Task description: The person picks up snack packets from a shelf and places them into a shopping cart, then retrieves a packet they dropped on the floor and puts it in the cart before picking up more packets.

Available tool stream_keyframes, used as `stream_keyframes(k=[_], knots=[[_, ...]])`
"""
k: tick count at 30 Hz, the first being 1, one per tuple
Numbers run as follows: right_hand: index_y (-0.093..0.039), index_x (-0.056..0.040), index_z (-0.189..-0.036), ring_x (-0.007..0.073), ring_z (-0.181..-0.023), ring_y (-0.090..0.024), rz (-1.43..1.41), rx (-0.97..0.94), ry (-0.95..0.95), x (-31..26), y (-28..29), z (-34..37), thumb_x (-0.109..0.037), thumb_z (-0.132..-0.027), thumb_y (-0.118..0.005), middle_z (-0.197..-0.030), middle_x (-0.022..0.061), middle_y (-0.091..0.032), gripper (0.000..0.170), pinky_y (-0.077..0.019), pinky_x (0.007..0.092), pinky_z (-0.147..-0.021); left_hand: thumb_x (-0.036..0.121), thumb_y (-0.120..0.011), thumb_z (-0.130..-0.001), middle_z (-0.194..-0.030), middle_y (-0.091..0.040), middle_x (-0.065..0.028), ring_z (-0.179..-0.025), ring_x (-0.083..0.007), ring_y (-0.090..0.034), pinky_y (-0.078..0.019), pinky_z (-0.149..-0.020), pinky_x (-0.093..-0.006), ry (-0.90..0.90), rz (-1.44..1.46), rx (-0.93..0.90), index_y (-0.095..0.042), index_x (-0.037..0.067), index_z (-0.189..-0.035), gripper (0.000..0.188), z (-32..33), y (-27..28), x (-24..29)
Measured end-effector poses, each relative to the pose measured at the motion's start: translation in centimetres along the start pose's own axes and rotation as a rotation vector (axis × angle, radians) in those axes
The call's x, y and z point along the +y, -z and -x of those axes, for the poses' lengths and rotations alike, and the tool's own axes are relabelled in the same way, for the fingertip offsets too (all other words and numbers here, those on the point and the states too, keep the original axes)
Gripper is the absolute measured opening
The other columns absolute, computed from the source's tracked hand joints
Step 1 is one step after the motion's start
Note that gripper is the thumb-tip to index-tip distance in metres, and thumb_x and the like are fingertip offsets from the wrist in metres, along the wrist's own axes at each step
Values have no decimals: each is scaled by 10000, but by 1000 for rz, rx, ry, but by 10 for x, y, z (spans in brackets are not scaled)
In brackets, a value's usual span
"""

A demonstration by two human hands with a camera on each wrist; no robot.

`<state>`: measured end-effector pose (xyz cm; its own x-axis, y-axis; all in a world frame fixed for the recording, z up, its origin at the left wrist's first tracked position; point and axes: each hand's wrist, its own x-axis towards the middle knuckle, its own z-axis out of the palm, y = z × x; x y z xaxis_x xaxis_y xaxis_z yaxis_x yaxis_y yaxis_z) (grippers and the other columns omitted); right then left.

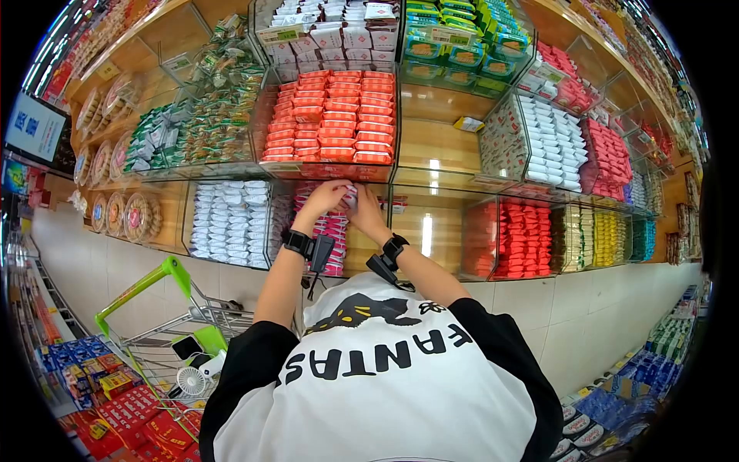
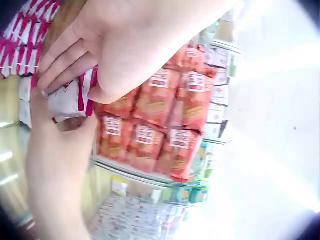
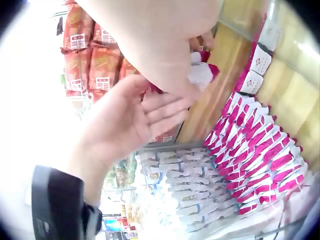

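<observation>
Display shelf (image 1: 446,235): it is of light wood, and clear panels divide it into compartments.
Lower row: here lie, from left to right, white packets (image 1: 231,223), pink-and-white packets (image 1: 336,237), red packets (image 1: 526,239) and yellow packets (image 1: 608,237).
Upper row: orange-red packets (image 1: 331,115) lie in columns; left of them, green-wrapped packets (image 1: 158,140).
Floor (image 1: 539,312): pale tiles; a green-handled shopping cart (image 1: 132,292) stands on it.

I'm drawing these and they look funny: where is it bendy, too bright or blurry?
Head view: edges bend inside a black border; white glare streaks the bare shelf. Left wrist view: the right side is blinding white; print on the held packet is too blurry to read. Right wrist view: the left side glares white.
</observation>
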<state>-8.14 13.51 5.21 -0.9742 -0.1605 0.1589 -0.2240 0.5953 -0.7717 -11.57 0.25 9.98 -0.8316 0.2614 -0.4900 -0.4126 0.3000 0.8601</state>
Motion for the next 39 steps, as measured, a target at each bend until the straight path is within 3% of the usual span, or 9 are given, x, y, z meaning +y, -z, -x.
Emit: stream_keyframes(k=[9, 11, 13, 16, 18, 24, 31, 35, 39], knots=[[-431, -11, -1021, 329, -854, -500, -226, 132, 10, -28, 29, 9, -133, -606, -655, -912, 175, -508, 487, -406, 370, -718, 131, -448, -821, -680, -571, -102, -613, -160, -570, -462, -555, -232, -160, -23, -46, -354, 43, -1202, 403, 49, 1, 52], [-435, -8, -1010, 323, -842, -508, -257, 176, -28, -27, 28, 12, -146, -607, -663, -900, 172, -514, 483, -409, 367, -709, 119, -550, -767, -651, -548, -93, -619, -142, -556, -450, -562, -244, -426, -178, 137, -351, 33, -1198, 482, 55, -7, 45], [-434, -1, -1010, 306, -853, -511, -278, 175, -43, -21, 30, 15, -162, -596, -677, -908, 172, -514, 507, -409, 359, -712, 147, -617, -718, -758, -537, -118, -727, -168, -541, -435, -648, -255, -318, -231, 139, -333, 53, -1217, 582, 66, -12, 41], [-445, 2, -967, 320, -822, -503, -305, 191, 23, -24, 33, 23, -169, -591, -669, -872, 173, -513, 470, -404, 367, -692, 204, -672, -668, -1120, -399, -191, -1018, -222, -435, -365, -836, -305, -481, -544, 314, -277, 5, -1229, 715, 63, -22, 9], [-456, -3, -927, 343, -798, -490, -350, 169, 35, -32, 35, 29, -175, -595, -660, -844, 182, -509, 426, -396, 382, -674, 204, -668, -679, -1121, -407, -184, -1024, -216, -434, -364, -840, -293, -478, -346, 271, -259, -14, -1231, 721, 72, -36, 9], [-455, -15, -938, 328, -796, -510, -618, -87, 55, -29, 17, 52, -187, -575, -672, -846, 168, -520, 457, -412, 356, -673, 202, -675, -667, -897, -544, -104, -817, -161, -522, -414, -722, -279, -330, -173, 394, -396, -9, -1033, 507, 107, -59, -5], [-412, -9, -953, 234, -810, -532, -616, -441, 140, -34, 13, 94, -255, -627, -678, -912, 162, -527, 487, -424, 315, -696, 182, -660, -658, -918, -538, -125, -811, -178, -523, -417, -696, -287, -242, -87, 601, -404, -3, -1051, 504, 155, -77, -43], [-386, -13, -1070, 137, -818, -492, -734, -680, 65, -44, 20, 123, -135, -644, -659, -970, 95, -497, 521, -423, 272, -697, 103, -620, -684, -887, -530, -83, -806, -110, -498, -420, -697, -253, -234, 72, 684, -391, 2, -1050, 444, 170, -98, -91], [-394, -29, -1098, 133, -809, -495, -686, -837, 96, -46, 14, 144, -137, -649, -657, -958, 75, -507, 531, -421, 264, -685, 120, -613, -712, -922, -512, -77, -797, -109, -497, -420, -691, -246, -114, 188, 802, -376, -10, -1057, 438, 205, -121, -98]])
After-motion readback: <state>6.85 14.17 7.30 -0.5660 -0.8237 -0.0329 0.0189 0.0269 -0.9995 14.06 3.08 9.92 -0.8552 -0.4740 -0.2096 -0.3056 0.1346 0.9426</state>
